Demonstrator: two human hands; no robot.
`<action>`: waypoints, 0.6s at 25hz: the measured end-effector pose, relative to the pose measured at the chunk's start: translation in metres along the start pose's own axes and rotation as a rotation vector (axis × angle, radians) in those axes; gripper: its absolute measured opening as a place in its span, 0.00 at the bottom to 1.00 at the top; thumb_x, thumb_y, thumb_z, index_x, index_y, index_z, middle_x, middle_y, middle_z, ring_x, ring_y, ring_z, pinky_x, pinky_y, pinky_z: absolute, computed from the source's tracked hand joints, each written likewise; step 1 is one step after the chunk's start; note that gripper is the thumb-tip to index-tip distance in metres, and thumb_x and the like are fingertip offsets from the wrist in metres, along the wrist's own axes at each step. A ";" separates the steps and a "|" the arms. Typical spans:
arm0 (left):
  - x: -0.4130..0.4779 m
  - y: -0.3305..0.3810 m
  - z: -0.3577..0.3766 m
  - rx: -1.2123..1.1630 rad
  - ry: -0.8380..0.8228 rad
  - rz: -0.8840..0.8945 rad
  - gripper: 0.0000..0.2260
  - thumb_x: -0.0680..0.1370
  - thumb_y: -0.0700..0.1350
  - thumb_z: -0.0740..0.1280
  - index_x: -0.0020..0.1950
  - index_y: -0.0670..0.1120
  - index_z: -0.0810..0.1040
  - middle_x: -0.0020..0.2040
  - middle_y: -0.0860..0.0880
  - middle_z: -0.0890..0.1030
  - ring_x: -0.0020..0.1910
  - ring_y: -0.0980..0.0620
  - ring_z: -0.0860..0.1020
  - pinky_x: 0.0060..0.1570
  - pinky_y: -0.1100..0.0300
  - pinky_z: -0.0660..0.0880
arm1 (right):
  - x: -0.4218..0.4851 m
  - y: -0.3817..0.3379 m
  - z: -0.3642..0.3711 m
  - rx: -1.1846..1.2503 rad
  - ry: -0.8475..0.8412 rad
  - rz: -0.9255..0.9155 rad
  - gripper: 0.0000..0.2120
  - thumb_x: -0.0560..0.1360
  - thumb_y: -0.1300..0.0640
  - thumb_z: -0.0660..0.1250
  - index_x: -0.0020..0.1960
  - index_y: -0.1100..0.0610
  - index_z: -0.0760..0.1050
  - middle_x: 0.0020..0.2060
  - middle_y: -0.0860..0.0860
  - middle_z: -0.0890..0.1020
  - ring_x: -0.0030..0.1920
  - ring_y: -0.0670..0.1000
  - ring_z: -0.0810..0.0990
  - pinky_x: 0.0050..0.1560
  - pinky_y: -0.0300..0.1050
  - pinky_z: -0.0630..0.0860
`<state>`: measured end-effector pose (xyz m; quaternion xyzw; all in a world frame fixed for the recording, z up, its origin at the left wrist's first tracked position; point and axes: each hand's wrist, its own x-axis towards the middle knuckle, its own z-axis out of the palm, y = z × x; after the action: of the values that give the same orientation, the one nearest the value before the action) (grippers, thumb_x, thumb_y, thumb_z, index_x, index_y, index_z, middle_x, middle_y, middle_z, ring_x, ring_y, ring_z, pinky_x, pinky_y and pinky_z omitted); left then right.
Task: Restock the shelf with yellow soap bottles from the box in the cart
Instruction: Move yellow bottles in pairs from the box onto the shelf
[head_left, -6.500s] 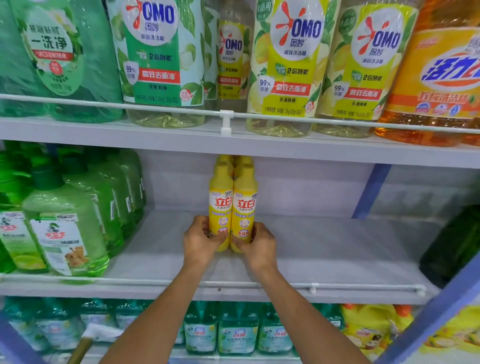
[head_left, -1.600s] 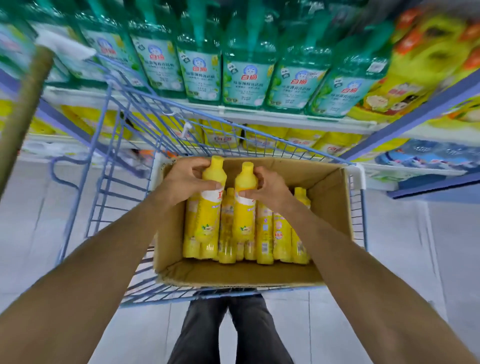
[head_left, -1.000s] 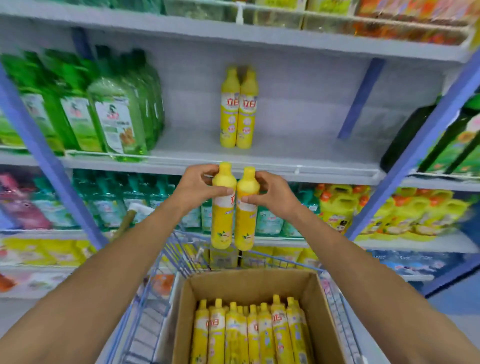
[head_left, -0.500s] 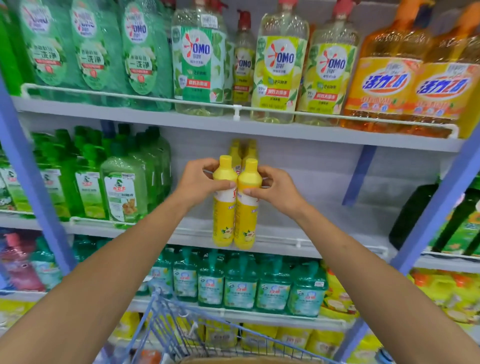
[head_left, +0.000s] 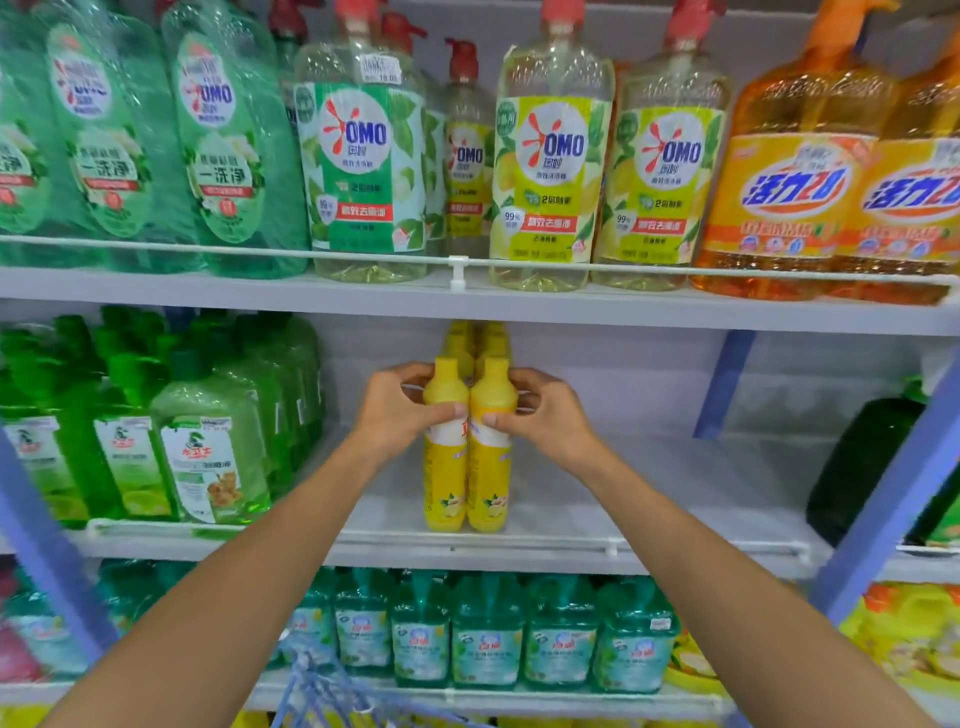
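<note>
Fingers of the left hand (head_left: 400, 415) and right hand (head_left: 545, 418) are clamped on the shoulders of two yellow soap bottles (head_left: 465, 467), held upright side by side just above the middle shelf (head_left: 649, 509), in front of earlier yellow bottles (head_left: 475, 338). If pushed back carelessly, that rear pair could be toppled.

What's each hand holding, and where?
Left hand grips the left yellow bottle at its shoulder; right hand grips the right yellow bottle likewise.

bright even light, soft overall blur, wide-angle bending at edges, faint shadows.
</note>
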<state>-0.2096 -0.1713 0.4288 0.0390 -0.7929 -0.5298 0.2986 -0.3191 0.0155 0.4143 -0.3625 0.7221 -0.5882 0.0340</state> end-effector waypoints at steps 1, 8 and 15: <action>0.000 -0.007 0.005 -0.015 0.006 0.001 0.19 0.65 0.37 0.82 0.54 0.47 0.83 0.42 0.56 0.86 0.39 0.64 0.82 0.42 0.68 0.77 | -0.002 0.010 0.003 -0.013 0.027 0.010 0.25 0.68 0.66 0.80 0.62 0.58 0.76 0.51 0.53 0.85 0.47 0.47 0.84 0.49 0.39 0.79; -0.020 -0.047 0.020 -0.102 0.133 -0.059 0.24 0.66 0.42 0.83 0.59 0.43 0.79 0.51 0.51 0.85 0.49 0.58 0.84 0.50 0.64 0.79 | -0.016 0.045 0.020 0.083 0.147 0.042 0.27 0.71 0.65 0.78 0.67 0.60 0.74 0.56 0.53 0.85 0.56 0.51 0.85 0.59 0.48 0.81; -0.047 -0.081 0.041 -0.080 0.168 -0.157 0.21 0.67 0.47 0.82 0.57 0.50 0.81 0.50 0.56 0.85 0.49 0.64 0.83 0.52 0.64 0.80 | -0.044 0.073 0.047 0.093 0.254 0.112 0.26 0.69 0.59 0.80 0.65 0.54 0.76 0.56 0.47 0.85 0.56 0.45 0.84 0.58 0.46 0.81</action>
<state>-0.2133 -0.1549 0.3284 0.1333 -0.7377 -0.5776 0.3232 -0.2990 0.0049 0.3197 -0.2425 0.7115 -0.6595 -0.0080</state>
